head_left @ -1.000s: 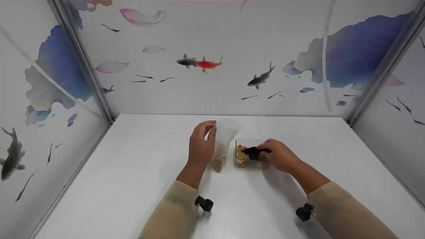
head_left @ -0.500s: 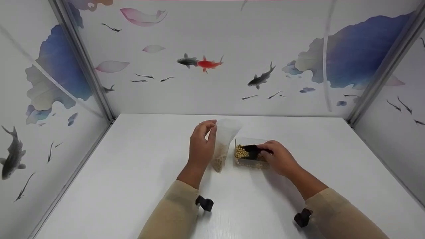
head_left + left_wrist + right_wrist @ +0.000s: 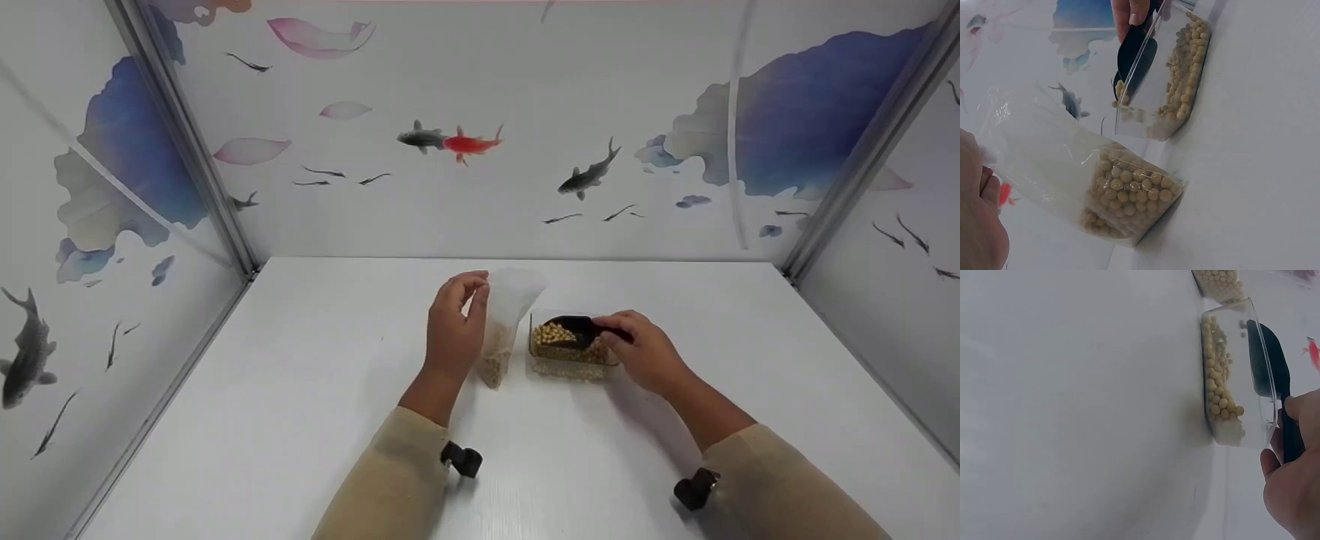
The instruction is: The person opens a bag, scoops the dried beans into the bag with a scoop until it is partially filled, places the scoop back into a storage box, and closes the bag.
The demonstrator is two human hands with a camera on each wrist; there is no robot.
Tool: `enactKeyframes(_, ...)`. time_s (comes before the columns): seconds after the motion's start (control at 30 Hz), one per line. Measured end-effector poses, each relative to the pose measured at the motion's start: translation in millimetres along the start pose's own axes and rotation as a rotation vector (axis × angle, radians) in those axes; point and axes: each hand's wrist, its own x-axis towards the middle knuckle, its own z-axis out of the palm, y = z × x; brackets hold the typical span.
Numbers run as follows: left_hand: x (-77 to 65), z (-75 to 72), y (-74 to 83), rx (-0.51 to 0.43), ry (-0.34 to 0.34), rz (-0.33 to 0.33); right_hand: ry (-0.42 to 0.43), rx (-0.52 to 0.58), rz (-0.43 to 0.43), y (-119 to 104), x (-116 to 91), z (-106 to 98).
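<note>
"Why is the left hand [image 3: 456, 319] up so high?"

"It pinches the upper part of the clear bag [image 3: 517, 289] between thumb and fingertips, probably so the thin plastic stays up; the beans [image 3: 1134, 191] weigh down its bottom, which rests on the table [image 3: 322, 360], nearer the back edge than the front."

"And the right hand [image 3: 646, 352]?"

"It grips the black scoop [image 3: 577, 330] by the handle from the box's right side, likely so the fingers clear the rim; the blade is over the plastic box [image 3: 1249, 424]; a few beans show at its lip."

"Why is the box so close?"

"It stands just beside the bag, toward the table's right edge; presumably both are then within easy reach; whether they touch, I cannot tell."
</note>
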Motion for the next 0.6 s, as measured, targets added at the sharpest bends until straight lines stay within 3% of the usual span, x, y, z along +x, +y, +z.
enactKeyframes(0.33,-0.1,-0.5,1.9,0.023,-0.002,-0.012,0.043,0.043,0.004,-2,1,-21)
enactKeyframes(0.6,0.4,0.2,-2.1,0.009,-0.004,0.008,0.084,0.013,-0.016,-28,10,-46)
